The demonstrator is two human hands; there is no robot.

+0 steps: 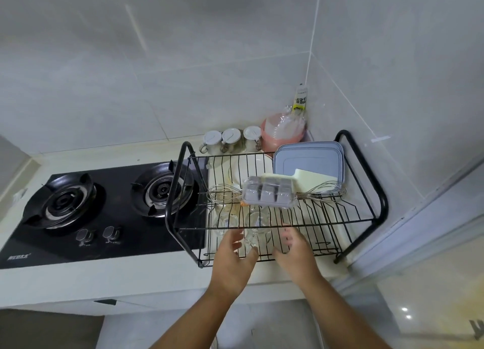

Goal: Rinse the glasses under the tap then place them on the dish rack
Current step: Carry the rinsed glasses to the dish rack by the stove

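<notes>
A black two-tier wire dish rack [381, 204] stands on the counter in the corner. Several clear glasses sit on its lower tier, two of them at the back: one glass [225, 222] on the left and another glass [258, 217] beside it. At the front of that tier is a third clear glass [258, 240]. My left hand [231, 262] holds this glass, with the thumb under its near side and the fingers along its left. My right hand [293, 254] is just right of the glass, fingers straight and holding nothing.
The upper tier carries whisks [222, 193], a clear tray of grey cubes [269, 193], a pale board and blue-grey lids [309, 157]. A black two-burner gas stove [104, 204] lies to the left. Jars [231, 139] and a pink bowl stack [282, 134] stand by the tiled wall.
</notes>
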